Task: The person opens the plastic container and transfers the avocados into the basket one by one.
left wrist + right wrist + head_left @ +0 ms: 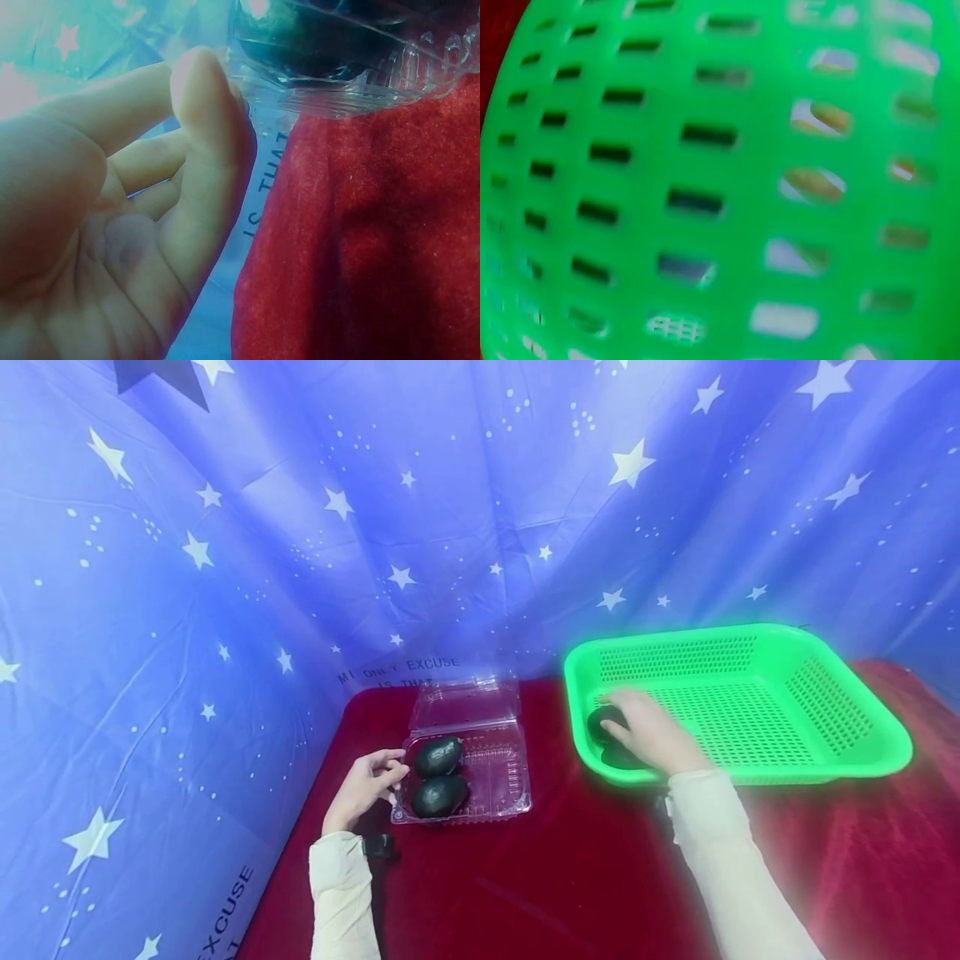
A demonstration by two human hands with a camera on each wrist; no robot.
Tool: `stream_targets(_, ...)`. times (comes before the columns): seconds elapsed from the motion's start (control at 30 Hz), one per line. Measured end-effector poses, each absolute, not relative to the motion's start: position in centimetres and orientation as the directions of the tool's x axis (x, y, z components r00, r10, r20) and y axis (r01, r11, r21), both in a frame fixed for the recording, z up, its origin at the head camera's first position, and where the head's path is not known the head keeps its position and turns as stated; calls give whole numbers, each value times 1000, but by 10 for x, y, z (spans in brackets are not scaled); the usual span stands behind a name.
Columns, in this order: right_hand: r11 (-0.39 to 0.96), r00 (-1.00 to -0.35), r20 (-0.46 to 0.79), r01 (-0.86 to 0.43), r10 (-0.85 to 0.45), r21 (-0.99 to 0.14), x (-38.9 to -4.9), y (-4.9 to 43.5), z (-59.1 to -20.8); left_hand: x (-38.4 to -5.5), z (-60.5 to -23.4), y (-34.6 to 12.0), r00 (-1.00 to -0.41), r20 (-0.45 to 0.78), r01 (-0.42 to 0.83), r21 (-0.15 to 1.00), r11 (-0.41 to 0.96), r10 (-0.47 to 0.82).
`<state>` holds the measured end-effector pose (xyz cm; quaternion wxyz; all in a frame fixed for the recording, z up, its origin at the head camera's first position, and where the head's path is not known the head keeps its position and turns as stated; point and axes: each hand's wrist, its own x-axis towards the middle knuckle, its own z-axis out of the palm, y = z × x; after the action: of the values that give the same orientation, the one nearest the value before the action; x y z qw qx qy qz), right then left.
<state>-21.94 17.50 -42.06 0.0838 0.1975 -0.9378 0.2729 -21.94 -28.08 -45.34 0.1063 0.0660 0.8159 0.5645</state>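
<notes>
A clear plastic clamshell box (491, 781) lies open-lidded on the cloth, left of centre. Two dark green, glossy avocados, an upper one (438, 757) and a lower one (439, 797), sit side by side in its left half. My left hand (366, 789) pinches the box's left rim between thumb and fingers; the left wrist view shows the fingertips at the clear edge (322, 103). Inside the green basket (813, 768), at its left end, my right hand (651, 731) grips a dark avocado (604, 724). Another dark avocado (622, 758) shows just below it, partly hidden by the hand.
A red cloth (525, 885) covers the table. Blue star-printed fabric (465, 510) hangs behind and along the left side. The basket's perforated wall (652, 180) fills the right wrist view and hides most of that hand.
</notes>
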Motion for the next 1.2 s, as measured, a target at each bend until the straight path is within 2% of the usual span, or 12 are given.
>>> stream_targets(0.37, 758, -888, 319, -451, -330, -471, -218, 146, -414, -220, -456, -281, -970, -104, -23, 939, 344, 219)
stream_targets(0.67, 761, -887, 307, -455, -344, -462, -212, 123, -410, -221, -457, -282, -971, -104, -23, 938, 347, 216)
stream_targets(1.2, 730, -816, 405, -562, -412, -390, -210, 95, -412, -222, -458, -284, -970, -98, -17, 939, 343, 221)
